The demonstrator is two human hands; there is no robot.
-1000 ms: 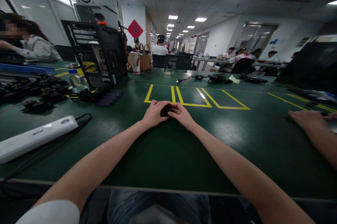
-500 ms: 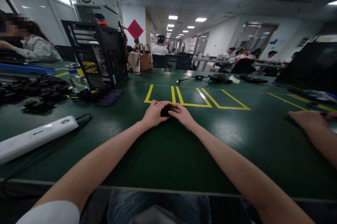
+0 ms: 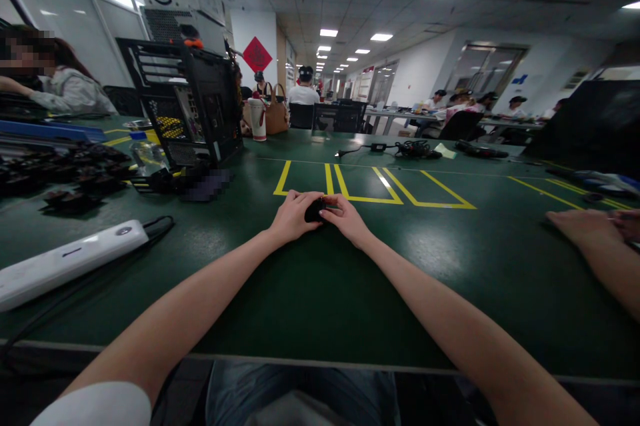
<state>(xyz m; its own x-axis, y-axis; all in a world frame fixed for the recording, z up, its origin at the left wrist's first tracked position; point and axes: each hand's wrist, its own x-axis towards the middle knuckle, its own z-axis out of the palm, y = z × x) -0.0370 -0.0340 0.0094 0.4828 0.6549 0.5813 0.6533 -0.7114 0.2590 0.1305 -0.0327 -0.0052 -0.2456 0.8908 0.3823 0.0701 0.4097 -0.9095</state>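
Note:
Between my two hands is a small black rounded object (image 3: 315, 211), too dark for me to tell its kind. My left hand (image 3: 295, 216) curves around its left side with the fingers over the top. From the right, my right hand (image 3: 345, 216) pinches the object's edge with thumb and fingers. Both hands rest low over the green table (image 3: 320, 299), just in front of the yellow tape outlines (image 3: 373, 199). The fingers and palms hide part of the object.
A white power strip (image 3: 75, 263) with a black cable lies at left. Behind it stand an open black computer case (image 3: 195, 99) and dark parts (image 3: 70, 173). Coiled cables (image 3: 417, 149) lie at the back. At right, a co-worker's hand (image 3: 585, 226) rests on the table.
My hands and the black object look nearly still. At the far right, more of the co-worker's second hand shows beside the first.

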